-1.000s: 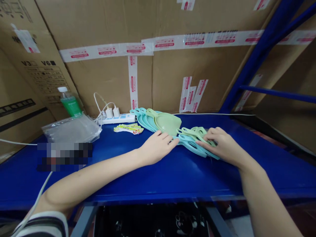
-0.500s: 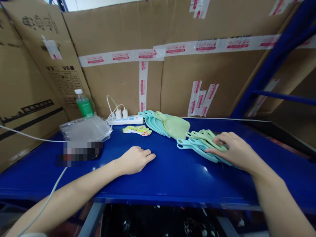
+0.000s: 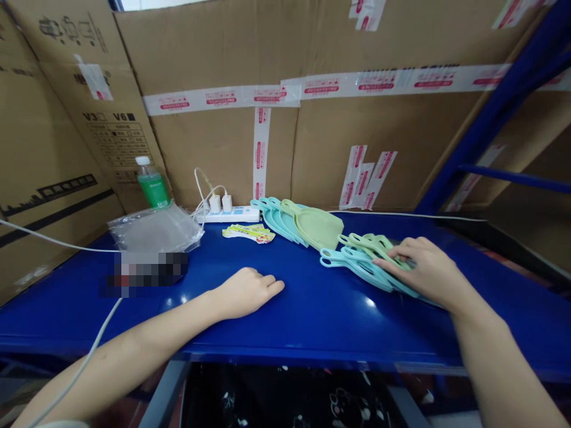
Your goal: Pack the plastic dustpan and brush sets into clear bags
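Observation:
My left hand [image 3: 252, 292] rests on the blue table with its fingers curled in and nothing visible in them. At the right, my right hand [image 3: 426, 267] is over a fanned pile of small plastic dustpans. Its thumb and fingers pinch a light green dustpan [image 3: 369, 245], though the palm hides much of the pile. Light blue dustpans [image 3: 357, 270] lie under and in front of it, their loop handles pointing left. A second fanned group lies farther back, with a green dustpan [image 3: 319, 226] on top of blue dustpans [image 3: 285, 221].
A white power strip [image 3: 245, 214] with plugged-in chargers stands along the cardboard wall [image 3: 214, 154]. Colourful paper slips [image 3: 248, 233] lie before it. Clear plastic bags [image 3: 154, 232], a green-labelled bottle [image 3: 153, 185] and a blurred dark object [image 3: 172, 270] are at the left. A white cable crosses my left forearm.
My right thumb has drawn a little closer to its fingers at the pile. The left hand stays in place, and the view has shifted slightly.

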A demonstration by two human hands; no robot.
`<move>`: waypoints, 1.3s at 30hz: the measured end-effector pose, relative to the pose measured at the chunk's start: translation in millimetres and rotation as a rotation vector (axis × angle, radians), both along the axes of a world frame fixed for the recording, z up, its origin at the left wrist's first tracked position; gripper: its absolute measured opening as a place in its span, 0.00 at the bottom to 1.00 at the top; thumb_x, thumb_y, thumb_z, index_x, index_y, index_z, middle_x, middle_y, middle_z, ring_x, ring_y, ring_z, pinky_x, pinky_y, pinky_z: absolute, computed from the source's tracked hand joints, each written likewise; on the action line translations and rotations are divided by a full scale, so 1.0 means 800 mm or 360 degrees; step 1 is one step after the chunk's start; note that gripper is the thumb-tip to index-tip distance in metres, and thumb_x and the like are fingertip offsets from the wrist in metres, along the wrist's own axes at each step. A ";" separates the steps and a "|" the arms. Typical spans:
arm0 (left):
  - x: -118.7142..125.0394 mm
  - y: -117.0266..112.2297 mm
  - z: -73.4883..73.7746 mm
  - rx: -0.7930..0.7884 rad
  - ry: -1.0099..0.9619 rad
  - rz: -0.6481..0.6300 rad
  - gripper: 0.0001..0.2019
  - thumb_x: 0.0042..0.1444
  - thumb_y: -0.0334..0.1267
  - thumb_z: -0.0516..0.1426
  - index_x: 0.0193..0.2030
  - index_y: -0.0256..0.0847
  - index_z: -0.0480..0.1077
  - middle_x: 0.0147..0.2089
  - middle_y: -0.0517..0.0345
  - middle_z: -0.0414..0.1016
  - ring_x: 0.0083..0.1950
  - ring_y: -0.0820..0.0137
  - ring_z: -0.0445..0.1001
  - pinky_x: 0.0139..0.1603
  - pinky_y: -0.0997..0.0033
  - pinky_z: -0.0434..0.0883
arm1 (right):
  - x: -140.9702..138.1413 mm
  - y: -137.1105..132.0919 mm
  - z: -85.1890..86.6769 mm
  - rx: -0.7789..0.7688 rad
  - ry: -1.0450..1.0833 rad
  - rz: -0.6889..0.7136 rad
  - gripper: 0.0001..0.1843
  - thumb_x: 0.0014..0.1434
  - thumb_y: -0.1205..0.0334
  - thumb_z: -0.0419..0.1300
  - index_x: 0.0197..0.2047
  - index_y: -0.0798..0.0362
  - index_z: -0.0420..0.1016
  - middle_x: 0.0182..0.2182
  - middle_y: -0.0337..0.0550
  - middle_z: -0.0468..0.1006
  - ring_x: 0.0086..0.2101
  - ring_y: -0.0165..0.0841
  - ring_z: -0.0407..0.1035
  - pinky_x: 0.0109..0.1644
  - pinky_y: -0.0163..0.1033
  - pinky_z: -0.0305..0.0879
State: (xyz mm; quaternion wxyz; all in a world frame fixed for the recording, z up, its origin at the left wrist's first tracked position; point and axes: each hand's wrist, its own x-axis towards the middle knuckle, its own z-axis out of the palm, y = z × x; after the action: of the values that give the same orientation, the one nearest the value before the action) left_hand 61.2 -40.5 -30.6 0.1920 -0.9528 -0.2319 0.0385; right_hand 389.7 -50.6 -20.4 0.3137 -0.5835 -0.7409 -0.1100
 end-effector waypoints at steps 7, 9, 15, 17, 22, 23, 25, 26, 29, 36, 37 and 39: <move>0.000 0.001 -0.002 -0.0010 -0.0011 0.0007 0.10 0.60 0.27 0.50 0.47 0.36 0.67 0.31 0.58 0.74 0.26 0.69 0.73 0.27 0.70 0.67 | 0.003 -0.002 -0.001 -0.0214 0.0038 0.0088 0.39 0.43 0.19 0.43 0.15 0.47 0.66 0.20 0.48 0.69 0.27 0.42 0.63 0.30 0.45 0.60; 0.001 0.001 -0.002 -0.0018 0.0002 0.0019 0.11 0.61 0.27 0.50 0.48 0.37 0.67 0.31 0.58 0.74 0.26 0.69 0.73 0.27 0.70 0.68 | 0.003 -0.003 0.000 -0.0290 0.0028 0.0098 0.39 0.42 0.19 0.43 0.15 0.47 0.65 0.20 0.48 0.68 0.27 0.42 0.63 0.30 0.44 0.60; 0.001 0.001 0.000 -0.0039 0.0027 0.0038 0.10 0.61 0.27 0.50 0.47 0.36 0.66 0.32 0.58 0.75 0.26 0.68 0.73 0.28 0.69 0.67 | 0.001 -0.002 0.001 -0.0393 0.0076 0.0039 0.40 0.39 0.16 0.40 0.11 0.47 0.58 0.20 0.48 0.66 0.28 0.43 0.61 0.31 0.43 0.58; 0.001 0.001 0.001 -0.0044 0.0022 0.0037 0.10 0.61 0.27 0.50 0.47 0.37 0.66 0.32 0.57 0.75 0.26 0.69 0.73 0.28 0.69 0.67 | 0.001 -0.002 0.001 -0.0390 0.0079 0.0044 0.40 0.39 0.16 0.40 0.12 0.47 0.59 0.20 0.48 0.66 0.29 0.43 0.61 0.31 0.43 0.57; 0.001 0.001 0.001 -0.0041 0.0018 0.0027 0.10 0.61 0.27 0.50 0.47 0.36 0.66 0.33 0.58 0.75 0.27 0.68 0.73 0.28 0.69 0.67 | 0.002 -0.001 0.001 -0.0361 0.0032 0.0024 0.41 0.40 0.16 0.38 0.15 0.48 0.63 0.21 0.49 0.67 0.29 0.43 0.61 0.33 0.45 0.59; 0.001 0.001 0.000 -0.0039 0.0021 0.0023 0.10 0.61 0.27 0.50 0.47 0.36 0.66 0.33 0.58 0.75 0.27 0.68 0.73 0.28 0.68 0.67 | 0.002 -0.002 0.001 -0.0378 0.0020 0.0026 0.42 0.39 0.16 0.38 0.16 0.48 0.65 0.22 0.49 0.68 0.29 0.43 0.61 0.33 0.45 0.59; 0.001 0.001 0.000 -0.0039 0.0025 0.0017 0.10 0.60 0.27 0.51 0.47 0.36 0.66 0.33 0.58 0.75 0.26 0.67 0.73 0.27 0.67 0.67 | 0.002 -0.003 0.002 -0.0396 0.0002 0.0047 0.42 0.38 0.16 0.40 0.18 0.49 0.67 0.23 0.49 0.68 0.29 0.43 0.62 0.33 0.46 0.60; 0.001 0.001 0.000 -0.0041 0.0024 0.0015 0.10 0.60 0.27 0.51 0.47 0.36 0.66 0.33 0.58 0.75 0.26 0.67 0.73 0.27 0.67 0.67 | 0.002 -0.004 0.002 -0.0392 -0.0001 0.0063 0.42 0.38 0.16 0.41 0.19 0.49 0.67 0.23 0.49 0.68 0.29 0.43 0.62 0.34 0.46 0.60; 0.001 0.002 0.000 -0.0040 0.0015 0.0010 0.10 0.60 0.27 0.51 0.47 0.36 0.67 0.33 0.58 0.75 0.26 0.67 0.73 0.27 0.67 0.67 | 0.002 -0.006 0.002 -0.0358 0.0021 0.0103 0.41 0.40 0.17 0.43 0.21 0.49 0.68 0.24 0.49 0.69 0.30 0.43 0.62 0.34 0.45 0.61; 0.000 0.002 -0.001 -0.0048 0.0020 0.0021 0.10 0.60 0.27 0.51 0.47 0.36 0.66 0.34 0.58 0.75 0.26 0.67 0.73 0.27 0.67 0.67 | 0.004 -0.005 -0.001 -0.0436 0.0047 0.0127 0.40 0.40 0.17 0.44 0.20 0.49 0.67 0.26 0.50 0.70 0.31 0.43 0.62 0.34 0.46 0.61; 0.000 0.002 -0.001 -0.0049 0.0017 0.0022 0.10 0.60 0.27 0.51 0.47 0.36 0.66 0.33 0.58 0.75 0.26 0.67 0.73 0.27 0.67 0.67 | 0.004 -0.005 -0.001 -0.0443 0.0034 0.0133 0.40 0.39 0.17 0.44 0.20 0.49 0.68 0.26 0.50 0.70 0.32 0.43 0.61 0.35 0.47 0.61; 0.000 0.002 -0.001 -0.0046 0.0011 0.0021 0.10 0.60 0.27 0.51 0.47 0.36 0.66 0.33 0.58 0.75 0.26 0.67 0.73 0.27 0.67 0.67 | 0.004 -0.005 -0.001 -0.0442 0.0006 0.0143 0.40 0.39 0.18 0.45 0.20 0.49 0.68 0.26 0.50 0.69 0.32 0.44 0.61 0.35 0.47 0.61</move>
State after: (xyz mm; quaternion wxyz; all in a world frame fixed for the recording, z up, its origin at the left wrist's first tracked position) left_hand 61.6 -39.0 -31.4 0.1787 -0.9539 -0.2368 0.0463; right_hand 393.0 -54.5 -21.3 0.2361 -0.5877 -0.7738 0.0088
